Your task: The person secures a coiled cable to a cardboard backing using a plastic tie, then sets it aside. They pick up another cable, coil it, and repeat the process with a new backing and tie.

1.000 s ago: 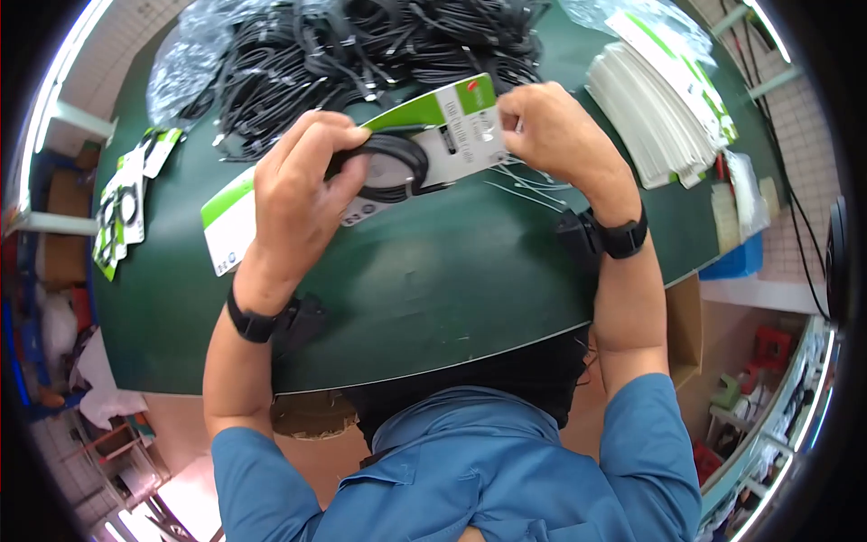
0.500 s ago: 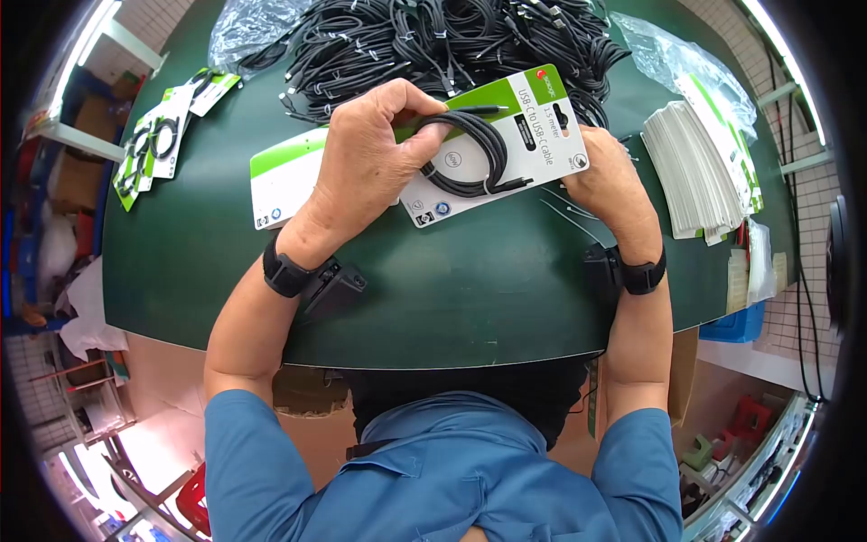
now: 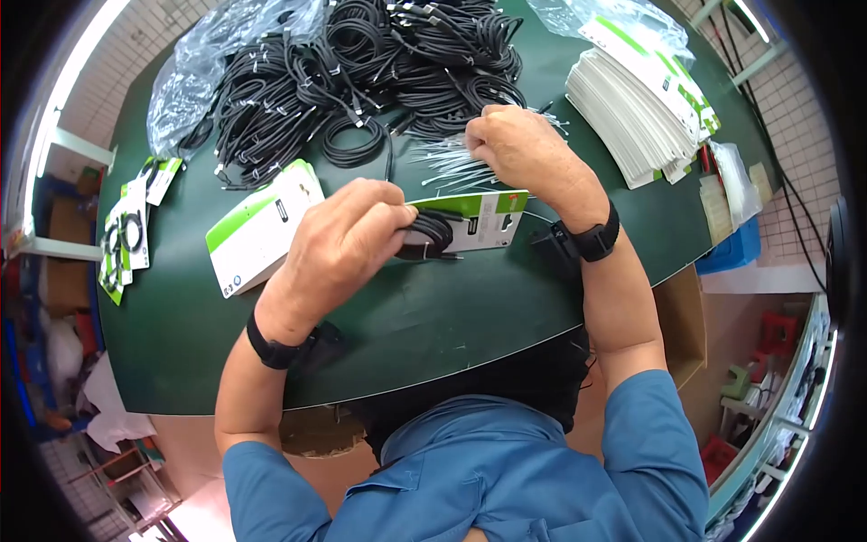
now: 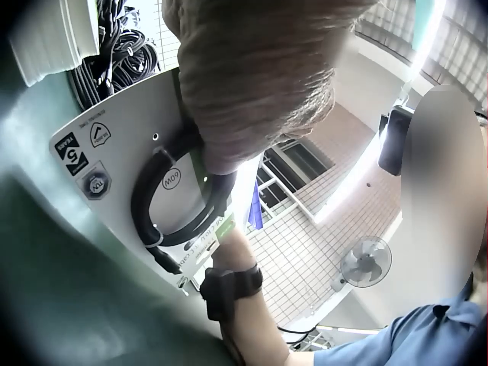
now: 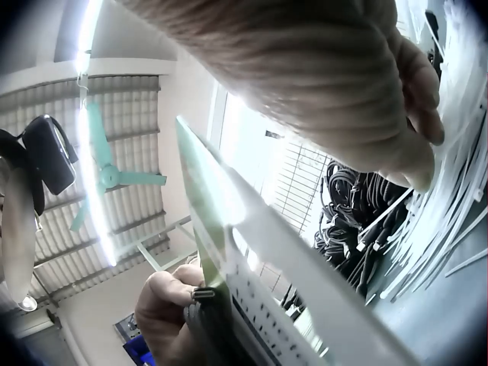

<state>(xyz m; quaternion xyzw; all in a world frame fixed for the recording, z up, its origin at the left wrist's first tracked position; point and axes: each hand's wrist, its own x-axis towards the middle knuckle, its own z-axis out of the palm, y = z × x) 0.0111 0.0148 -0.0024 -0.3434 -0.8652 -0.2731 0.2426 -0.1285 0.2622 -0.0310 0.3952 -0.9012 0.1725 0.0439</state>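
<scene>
My left hand (image 3: 348, 235) pinches a white-and-green printed card (image 3: 488, 226) with a coiled black USB-C cable (image 3: 433, 233) lying against it. In the left wrist view the cable coil (image 4: 145, 198) shows a small tie round it, on the card's printed face. The card is tilted in the head view, partly covered by the left fingers. My right hand (image 3: 533, 149) is over a pile of thin white cable ties (image 3: 447, 163), fingers bent and tips right at the ties (image 5: 450, 175). Whether a tie is between its fingertips I cannot tell.
A large heap of coiled black cables (image 3: 361, 72) covers the table's back. A stack of cards (image 3: 266, 230) lies beside the left hand, a taller card stack (image 3: 628, 113) at back right. Several cards with cables (image 3: 126, 226) lie far left. Clear plastic bags (image 3: 194, 90) flank the heap.
My right hand has left the card's right end and moved to the cable ties. The left hand has lowered the card towards me and tilted it so its face is seen more edge-on.
</scene>
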